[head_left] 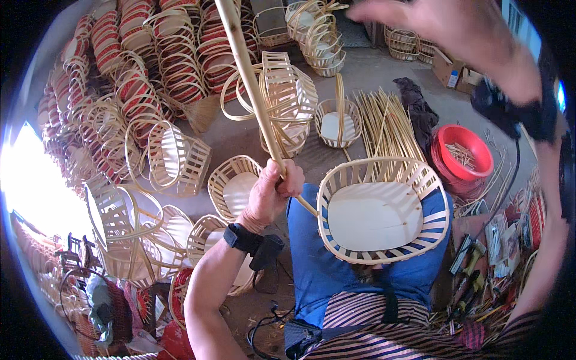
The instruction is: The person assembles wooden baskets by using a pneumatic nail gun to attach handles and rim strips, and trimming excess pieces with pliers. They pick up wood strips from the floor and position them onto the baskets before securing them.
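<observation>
My left hand [273, 192] is closed in a fist around a long, pale wooden strip [249, 78]. The strip slants up past the top edge, and its lower end reaches the left rim of a shallow oval basket [375, 216]. That basket rests on my thighs, with slatted sides, a flat white base and no handle visible. High at the right, my right hand [444, 30] is raised away from the basket, somewhat blurred. A stretched-out finger shows, nothing is seen in the hand, and part of it is cut off by the top edge.
Beyond my knees lies a bundle of thin strips [387, 129], beside a red plastic bowl [465, 153] with short sticks. Handled baskets [177, 156] stand at the left, before tall stacks of red-banded baskets [132, 78]. Tools [471, 264] lie at my right.
</observation>
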Demonstrator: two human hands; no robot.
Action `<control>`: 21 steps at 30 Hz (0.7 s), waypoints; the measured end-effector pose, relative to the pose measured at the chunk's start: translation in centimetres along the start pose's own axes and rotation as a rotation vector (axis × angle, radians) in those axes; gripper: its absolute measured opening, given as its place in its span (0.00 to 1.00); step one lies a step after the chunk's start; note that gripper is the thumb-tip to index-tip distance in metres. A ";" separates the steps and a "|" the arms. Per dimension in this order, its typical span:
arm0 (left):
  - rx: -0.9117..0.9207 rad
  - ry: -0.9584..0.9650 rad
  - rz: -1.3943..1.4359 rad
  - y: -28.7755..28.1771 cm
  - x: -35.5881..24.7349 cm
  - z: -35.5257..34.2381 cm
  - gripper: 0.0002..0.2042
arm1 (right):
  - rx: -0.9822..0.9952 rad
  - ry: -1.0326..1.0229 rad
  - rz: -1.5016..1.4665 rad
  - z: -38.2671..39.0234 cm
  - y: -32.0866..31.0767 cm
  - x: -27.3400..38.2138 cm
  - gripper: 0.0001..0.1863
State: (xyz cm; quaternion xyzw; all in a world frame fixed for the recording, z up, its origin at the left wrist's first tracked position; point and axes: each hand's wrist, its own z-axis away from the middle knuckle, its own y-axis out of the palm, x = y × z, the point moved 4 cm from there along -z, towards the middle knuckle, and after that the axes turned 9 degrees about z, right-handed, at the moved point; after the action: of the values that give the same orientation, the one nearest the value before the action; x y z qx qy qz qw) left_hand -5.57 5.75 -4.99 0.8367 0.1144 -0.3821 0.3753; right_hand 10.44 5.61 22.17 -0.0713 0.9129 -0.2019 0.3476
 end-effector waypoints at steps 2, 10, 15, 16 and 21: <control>0.020 -0.009 -0.047 -0.1 -0.2 0.5 0.23 | -0.024 -0.037 0.018 -3.1 1.3 0.7 0.26; -0.024 -0.060 -0.106 -0.3 -1.2 1.2 0.22 | -0.072 -0.227 0.055 -3.9 0.6 5.0 0.20; -0.089 -0.095 -0.135 -1.6 -0.6 0.7 0.21 | -0.044 -0.279 0.100 4.1 -0.9 5.5 0.27; -0.078 -0.100 -0.166 -1.4 -0.5 0.2 0.21 | -0.007 -0.266 0.113 6.5 -1.1 4.9 0.28; -0.088 -0.174 -0.439 -2.0 -1.7 0.5 0.20 | 0.088 0.003 0.234 14.3 0.7 3.9 0.26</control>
State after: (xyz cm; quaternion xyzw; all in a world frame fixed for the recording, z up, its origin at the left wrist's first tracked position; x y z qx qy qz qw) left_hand -7.95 6.92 -5.01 0.7384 0.2775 -0.5199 0.3278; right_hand 17.01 0.64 9.76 0.0515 0.9057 -0.1999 0.3704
